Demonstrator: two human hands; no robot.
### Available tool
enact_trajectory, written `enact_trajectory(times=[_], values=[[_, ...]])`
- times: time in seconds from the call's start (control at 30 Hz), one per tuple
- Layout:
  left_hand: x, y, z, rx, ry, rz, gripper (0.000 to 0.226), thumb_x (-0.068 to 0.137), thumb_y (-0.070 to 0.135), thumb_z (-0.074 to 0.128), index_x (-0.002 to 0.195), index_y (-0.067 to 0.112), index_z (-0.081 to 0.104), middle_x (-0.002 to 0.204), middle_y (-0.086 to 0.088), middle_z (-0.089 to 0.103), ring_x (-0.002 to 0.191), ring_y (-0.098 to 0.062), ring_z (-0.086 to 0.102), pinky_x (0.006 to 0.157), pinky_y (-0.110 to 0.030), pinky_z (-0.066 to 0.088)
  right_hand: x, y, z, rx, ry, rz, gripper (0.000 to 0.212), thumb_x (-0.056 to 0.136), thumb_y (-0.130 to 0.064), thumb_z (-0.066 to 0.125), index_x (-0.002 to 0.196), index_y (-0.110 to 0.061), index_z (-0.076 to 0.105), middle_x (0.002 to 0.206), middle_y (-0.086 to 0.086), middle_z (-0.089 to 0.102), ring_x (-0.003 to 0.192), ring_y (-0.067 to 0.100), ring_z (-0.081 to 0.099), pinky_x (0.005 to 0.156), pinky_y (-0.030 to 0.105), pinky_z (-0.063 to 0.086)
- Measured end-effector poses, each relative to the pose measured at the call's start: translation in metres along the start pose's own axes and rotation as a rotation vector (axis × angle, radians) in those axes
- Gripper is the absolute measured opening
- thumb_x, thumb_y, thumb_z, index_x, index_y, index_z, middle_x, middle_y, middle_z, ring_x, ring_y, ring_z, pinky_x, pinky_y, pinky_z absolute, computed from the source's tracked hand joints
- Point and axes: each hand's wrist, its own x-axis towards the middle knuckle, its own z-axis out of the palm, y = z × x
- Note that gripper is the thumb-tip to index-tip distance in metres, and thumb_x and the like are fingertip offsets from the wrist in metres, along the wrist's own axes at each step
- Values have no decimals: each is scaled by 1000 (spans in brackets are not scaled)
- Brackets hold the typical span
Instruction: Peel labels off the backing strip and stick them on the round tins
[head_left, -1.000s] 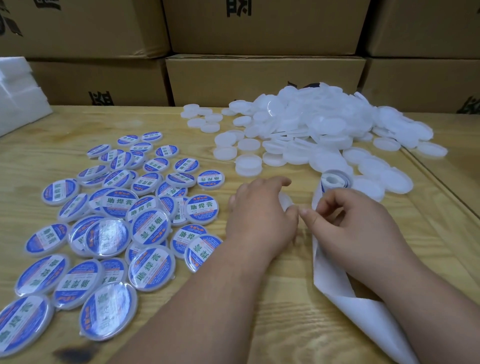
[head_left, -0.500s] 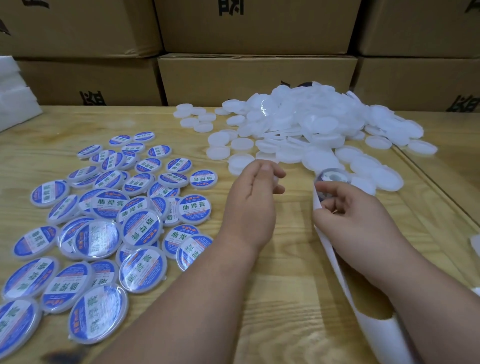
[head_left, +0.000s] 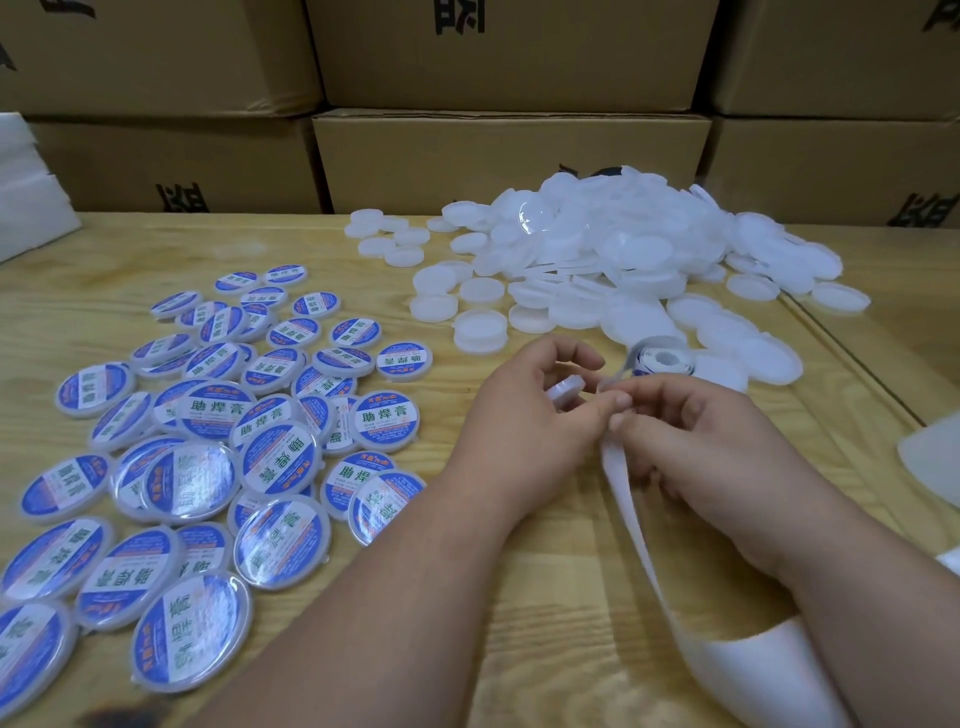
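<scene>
A person's two bare hands meet over a wooden table (head_left: 467, 649), seen from above. The left hand (head_left: 524, 410) curls around a blank white tin (head_left: 567, 391), gripping its rim between thumb and fingers; the tin is tilted on edge, just left of where the two hands touch. The right hand (head_left: 711, 457) pinches the white backing strip (head_left: 639, 525) between thumb and forefinger, right beside the tin. Whether a label is already lifting under those fingertips (head_left: 618, 401) is too small to tell.

From the pinch, the strip runs two ways. Upward it leads to the label roll (head_left: 662, 359), which lies on the table just beyond the right hand, blue print showing on its edge. Downward, the bare strip trails under the right wrist and off the lower edge of view.

To the left lies a spread of labelled tins (head_left: 208, 441), blue and white with printed characters, many overlapping. Beyond the hands sits a heap of blank tins (head_left: 613, 260), white and translucent, some scattered singly at its near edge. Cardboard boxes (head_left: 509, 156) are stacked along the far side of the table.
</scene>
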Motion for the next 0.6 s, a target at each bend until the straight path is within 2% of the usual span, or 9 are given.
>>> enact_trajectory(times=[0.1,0.17,0.23,0.33,0.4,0.47,0.53,0.57,0.6], values=[[1,1,-1,37,35,-3,17,86,29,79,94,35,65,86,23,73,84,7,65,68,-13,50,2,2,-2,-55,20,8,27,83,-29,80,108,-26,70,73,-11,65,60,5,61,47,15,43],[2,0,-1,42,38,-25,13,87,32,77,94,37,67,90,16,75,88,0,69,77,-23,55,2,2,-1,-80,40,7,32,81,-35,82,109,-27,69,74,-10,66,59,5,62,48,15,43],[2,-1,-1,36,13,-40,10,88,33,75,95,37,68,96,9,77,95,-6,71,86,-33,57,2,2,-1,-64,28,1,28,82,-35,81,107,-27,70,69,-10,65,55,4,61,47,13,42],[0,-1,-2,52,-35,-27,12,87,36,75,97,39,69,93,10,76,88,-6,71,79,-26,56,2,1,-1,-25,24,11,8,90,-29,69,92,-29,77,57,-10,62,48,1,56,45,13,41],[0,0,-1,68,-80,-28,14,88,32,76,98,39,69,92,11,76,87,-5,70,76,-22,55,3,1,0,17,54,49,18,90,-27,62,84,-34,77,53,-9,62,46,1,55,46,16,42],[-1,-1,-1,97,-103,-16,18,89,22,72,98,38,69,94,15,76,91,-4,70,80,-22,56,3,2,0,-15,63,47,15,92,-27,65,86,-31,78,62,-9,70,55,4,65,54,20,49],[-1,-2,-1,111,-98,-2,24,90,14,65,97,37,69,96,18,75,94,0,68,80,-18,55,3,5,-1,-77,35,31,9,93,-27,69,95,-30,77,81,-1,78,79,18,75,74,38,60],[-1,-1,-1,107,-85,2,27,90,12,62,97,37,69,95,19,74,94,4,67,77,-13,52,3,5,-3,-87,21,28,11,93,-23,69,97,-29,77,85,3,78,85,24,75,80,45,58],[-1,-1,-1,98,-69,2,28,91,10,61,98,36,68,94,19,74,92,7,65,72,-9,49,3,6,-4,-82,7,33,16,92,-19,67,99,-30,77,87,6,78,84,27,74,78,45,57]])
